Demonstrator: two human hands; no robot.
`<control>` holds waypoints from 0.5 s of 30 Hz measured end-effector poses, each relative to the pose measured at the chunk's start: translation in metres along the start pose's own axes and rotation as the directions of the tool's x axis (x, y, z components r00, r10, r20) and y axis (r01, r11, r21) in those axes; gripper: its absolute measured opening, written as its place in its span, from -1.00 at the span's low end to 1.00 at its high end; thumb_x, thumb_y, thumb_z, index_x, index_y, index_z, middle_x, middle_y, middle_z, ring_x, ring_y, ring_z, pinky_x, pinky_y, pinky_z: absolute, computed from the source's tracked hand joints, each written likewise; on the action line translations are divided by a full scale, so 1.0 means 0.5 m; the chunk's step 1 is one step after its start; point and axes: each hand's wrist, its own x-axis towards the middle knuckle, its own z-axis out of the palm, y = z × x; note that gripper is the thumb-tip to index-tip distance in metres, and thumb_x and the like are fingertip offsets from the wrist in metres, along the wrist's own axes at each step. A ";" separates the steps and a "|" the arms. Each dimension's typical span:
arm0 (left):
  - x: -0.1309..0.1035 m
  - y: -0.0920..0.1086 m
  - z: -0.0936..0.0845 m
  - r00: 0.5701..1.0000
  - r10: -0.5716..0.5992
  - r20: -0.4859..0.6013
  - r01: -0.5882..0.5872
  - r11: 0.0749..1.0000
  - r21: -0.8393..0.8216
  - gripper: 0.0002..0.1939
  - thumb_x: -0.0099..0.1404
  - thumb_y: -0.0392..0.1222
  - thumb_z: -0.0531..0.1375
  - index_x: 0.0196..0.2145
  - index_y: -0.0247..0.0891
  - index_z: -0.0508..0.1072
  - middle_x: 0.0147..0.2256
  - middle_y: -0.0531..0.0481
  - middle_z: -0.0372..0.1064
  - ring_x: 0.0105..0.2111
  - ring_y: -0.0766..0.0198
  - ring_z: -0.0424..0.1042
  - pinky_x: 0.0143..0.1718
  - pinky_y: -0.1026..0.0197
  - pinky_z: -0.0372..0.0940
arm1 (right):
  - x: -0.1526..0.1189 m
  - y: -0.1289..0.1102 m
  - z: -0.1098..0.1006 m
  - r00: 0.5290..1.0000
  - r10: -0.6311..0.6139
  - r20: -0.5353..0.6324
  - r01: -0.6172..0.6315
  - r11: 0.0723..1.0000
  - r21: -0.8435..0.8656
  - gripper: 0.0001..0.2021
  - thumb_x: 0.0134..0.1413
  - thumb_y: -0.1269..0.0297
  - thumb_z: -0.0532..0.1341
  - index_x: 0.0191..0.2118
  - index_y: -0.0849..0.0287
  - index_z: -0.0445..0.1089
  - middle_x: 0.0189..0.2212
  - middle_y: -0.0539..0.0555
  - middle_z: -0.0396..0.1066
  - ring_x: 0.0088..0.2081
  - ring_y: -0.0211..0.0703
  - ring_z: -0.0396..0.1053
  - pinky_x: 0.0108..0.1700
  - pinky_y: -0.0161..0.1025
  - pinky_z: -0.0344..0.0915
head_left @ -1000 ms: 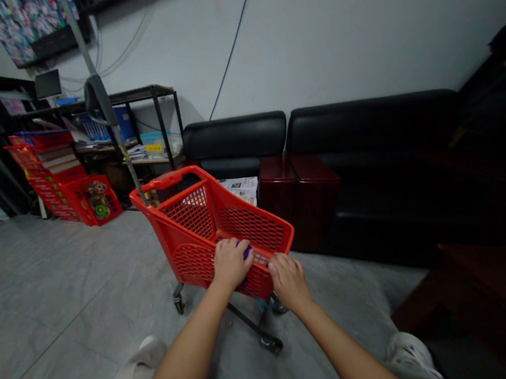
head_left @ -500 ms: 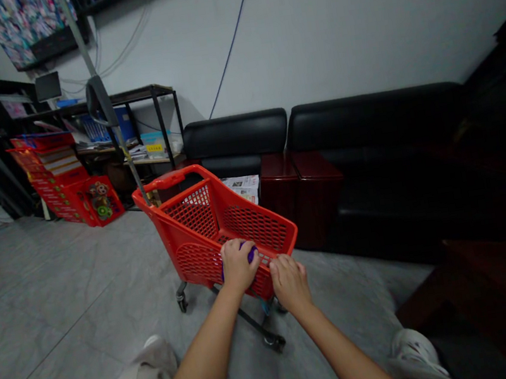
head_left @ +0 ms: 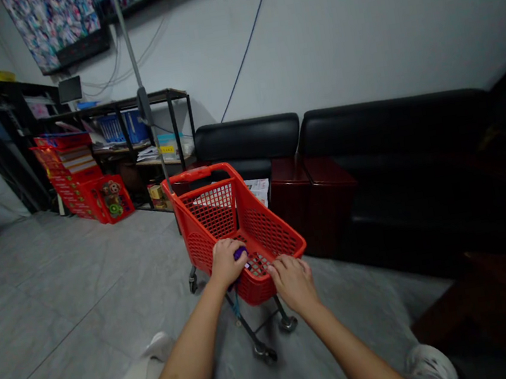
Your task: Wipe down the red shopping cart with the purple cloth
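Note:
A small red plastic shopping cart [head_left: 201, 223] stands in front of me on a dark wheeled frame, its basket walls full of holes. My left hand [head_left: 228, 261] is closed over the near left part of the basket rim, with a bunched purple thing [head_left: 240, 253] showing under the fingers; its kind is unclear. On the near right rim, my right hand [head_left: 292, 278] grips with its fingers curled over the edge. A grey pole [head_left: 133, 61] rises by the cart's handle at the far end. Little of the basket's inside is visible past the hands.
Behind the cart is a black sofa [head_left: 249, 136] with dark red wooden armrests [head_left: 286, 172]. Stacked red boxes [head_left: 71, 180] stand at the left beside a black shelf [head_left: 178, 94]. A dark wooden piece [head_left: 483, 281] sits at the lower right.
The cart has swung round so that its near end points more towards me, and more of its front wheels shows. Both hands have stayed on the rim. My view has turned slightly left.

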 end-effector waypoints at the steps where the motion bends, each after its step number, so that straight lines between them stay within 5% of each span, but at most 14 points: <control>1: 0.001 0.000 0.001 1.000 -0.030 -0.010 0.030 1.000 0.008 -0.81 0.26 -0.19 0.15 -0.18 -0.11 0.50 -0.19 0.01 0.43 -0.08 0.16 0.30 0.06 0.05 0.13 | 0.006 0.007 0.010 1.000 -0.006 -0.008 0.006 1.000 -0.007 -0.62 0.37 0.15 -0.11 -0.12 0.09 0.44 -0.04 0.12 0.44 0.06 -0.08 0.27 0.13 -0.09 0.00; 4: -0.011 0.017 0.014 0.998 -0.048 -0.027 0.049 0.998 0.047 -0.83 0.25 -0.19 0.16 -0.21 -0.10 0.51 -0.20 0.00 0.42 -0.07 0.14 0.29 0.07 0.02 0.13 | 0.018 0.014 0.038 1.000 -0.011 -0.026 0.010 1.000 -0.029 -0.60 0.38 0.15 -0.14 -0.02 0.11 0.40 0.04 0.16 0.40 0.15 -0.06 0.19 0.16 -0.09 0.00; 9: -0.045 0.049 0.020 0.997 0.074 0.023 -0.076 0.992 0.097 -0.81 0.27 -0.16 0.16 -0.16 -0.09 0.50 -0.17 -0.02 0.42 -0.05 0.13 0.29 0.12 0.00 0.12 | 0.020 -0.003 0.046 0.999 0.030 0.017 -0.029 0.998 -0.056 -0.62 0.38 0.14 -0.12 -0.04 0.14 0.40 0.03 0.19 0.39 0.13 -0.03 0.21 0.13 -0.08 0.05; 15: 0.008 0.000 -0.016 0.984 0.121 0.133 -0.141 0.978 0.157 -0.80 0.30 -0.13 0.15 -0.15 -0.10 0.50 -0.22 0.00 0.44 -0.11 0.17 0.33 0.10 0.03 0.14 | 0.015 -0.010 0.035 0.998 0.033 0.053 -0.030 0.998 -0.051 -0.64 0.37 0.12 -0.09 -0.04 0.12 0.38 0.04 0.19 0.38 0.15 -0.01 0.18 0.13 -0.05 0.04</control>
